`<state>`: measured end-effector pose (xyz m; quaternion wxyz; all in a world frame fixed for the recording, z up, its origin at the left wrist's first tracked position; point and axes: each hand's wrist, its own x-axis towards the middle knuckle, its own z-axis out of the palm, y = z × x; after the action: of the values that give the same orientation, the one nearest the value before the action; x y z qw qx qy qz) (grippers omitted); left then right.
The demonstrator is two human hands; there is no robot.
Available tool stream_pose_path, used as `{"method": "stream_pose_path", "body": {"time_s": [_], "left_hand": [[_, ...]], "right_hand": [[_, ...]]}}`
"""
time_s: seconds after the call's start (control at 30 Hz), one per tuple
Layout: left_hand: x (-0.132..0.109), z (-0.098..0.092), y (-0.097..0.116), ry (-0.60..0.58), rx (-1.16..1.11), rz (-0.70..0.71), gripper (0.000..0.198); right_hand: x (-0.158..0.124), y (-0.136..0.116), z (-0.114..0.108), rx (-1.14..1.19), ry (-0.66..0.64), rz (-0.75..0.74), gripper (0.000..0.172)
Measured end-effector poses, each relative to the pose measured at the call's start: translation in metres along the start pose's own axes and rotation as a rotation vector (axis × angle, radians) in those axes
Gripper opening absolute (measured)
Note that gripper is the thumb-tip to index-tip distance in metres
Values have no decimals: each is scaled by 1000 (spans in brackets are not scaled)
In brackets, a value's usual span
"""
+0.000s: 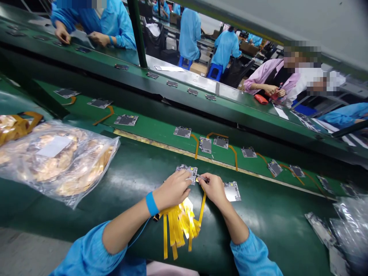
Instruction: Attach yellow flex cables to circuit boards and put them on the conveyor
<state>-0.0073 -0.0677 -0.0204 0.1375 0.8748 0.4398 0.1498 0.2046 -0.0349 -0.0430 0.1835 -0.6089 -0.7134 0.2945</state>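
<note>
My left hand [175,188], with a blue band at its wrist, is closed on the near edge of a grey circuit board [186,168]. At the board's right edge my right hand [214,189] pinches a slim dark tool [203,178], whose full shape my fingers hide. A yellow flex cable [202,209] runs down from beside these fingertips. Below my hands a fanned pile of yellow flex cables [175,230] lies on the green bench. A second circuit board [232,191] rests just right of my right hand, partly covered by it.
Boards with orange cables, such as this one [220,142], line the green strip [155,132] beyond the bench edge. A clear bag of flex cables [57,161] lies left. Plastic bags [352,226] and boards [320,230] lie right. Co-workers [94,23] sit across the line.
</note>
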Motion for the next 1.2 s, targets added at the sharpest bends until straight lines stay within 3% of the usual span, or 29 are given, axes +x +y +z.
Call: {"method": "stream_pose_path", "body": {"time_s": [0.4, 0.83, 1.03, 1.2], "left_hand": [[-4, -1, 7, -80, 123, 45, 34], [0, 13, 17, -39, 285, 52, 58], [2, 13, 18, -47, 314, 42, 53], [2, 13, 19, -48, 326, 41, 49]], "right_hand": [[4, -9, -6, -70, -69, 58, 21], [4, -13, -5, -80, -79, 68, 17], [2, -11, -7, -137, -40, -37, 20], [1, -8, -18, -211, -16, -143, 37]]}}
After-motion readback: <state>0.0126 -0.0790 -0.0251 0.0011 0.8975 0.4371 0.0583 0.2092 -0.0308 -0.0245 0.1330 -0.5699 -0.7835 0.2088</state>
